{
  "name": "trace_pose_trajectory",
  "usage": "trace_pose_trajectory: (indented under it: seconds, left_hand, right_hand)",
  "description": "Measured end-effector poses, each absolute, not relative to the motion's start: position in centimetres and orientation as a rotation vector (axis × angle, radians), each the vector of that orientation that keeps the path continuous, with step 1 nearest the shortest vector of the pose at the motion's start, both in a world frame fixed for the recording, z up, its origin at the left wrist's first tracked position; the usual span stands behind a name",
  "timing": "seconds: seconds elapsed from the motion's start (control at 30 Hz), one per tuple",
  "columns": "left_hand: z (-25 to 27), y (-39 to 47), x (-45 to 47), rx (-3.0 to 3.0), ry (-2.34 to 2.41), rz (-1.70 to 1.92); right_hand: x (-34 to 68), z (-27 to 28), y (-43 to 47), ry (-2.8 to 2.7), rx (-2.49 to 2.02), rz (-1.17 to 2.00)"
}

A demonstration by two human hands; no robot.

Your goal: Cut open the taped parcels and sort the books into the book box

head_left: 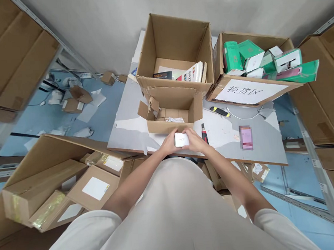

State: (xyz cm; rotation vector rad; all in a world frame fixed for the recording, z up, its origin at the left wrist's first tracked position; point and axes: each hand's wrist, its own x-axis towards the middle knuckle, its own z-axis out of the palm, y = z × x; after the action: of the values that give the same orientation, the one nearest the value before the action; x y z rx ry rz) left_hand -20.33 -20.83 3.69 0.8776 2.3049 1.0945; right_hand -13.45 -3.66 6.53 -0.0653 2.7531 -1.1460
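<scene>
A small white box [181, 140] with faint print is gripped between both hands at the table's front edge. My left hand [169, 143] closes on its left side, and my right hand [194, 140] closes on its right side. Just beyond them stands a small open cardboard box [169, 126] with crumpled white material [175, 120] inside. Right of my right hand lies a red and black utility knife [204, 133]. A yellow and black cutter [220, 111] rests farther to the right.
A large open carton [180, 36] holding books [193, 73] stands behind. At back right, a labelled carton [250, 94] is filled with green boxes [232, 57]. A blurred pink rectangular thing [246, 137] lies on the table [267, 142]. A big carton of parcels [95, 187] stands left, shelving [315, 168] right.
</scene>
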Motion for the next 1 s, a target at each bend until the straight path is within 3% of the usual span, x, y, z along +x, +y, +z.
trace_pose_trajectory:
  seconds: [0.67, 0.87, 1.0]
  left_hand:
    - [3.5, -21.5, -19.6, 0.866, 2.346, 1.071]
    - [3.4, -21.9, -20.2, 0.949, 2.305, 1.101]
    - [3.4, -21.9, -20.6, 1.001, 2.298, 1.080]
  right_hand:
    - [-14.4, 7.4, -3.2, 2.799, -0.123, -1.017]
    - [-9.6, 7.4, -3.9, 2.916, -0.728, -1.142]
    - [-7.1, 6.0, -4.3, 2.858, -0.648, -1.248]
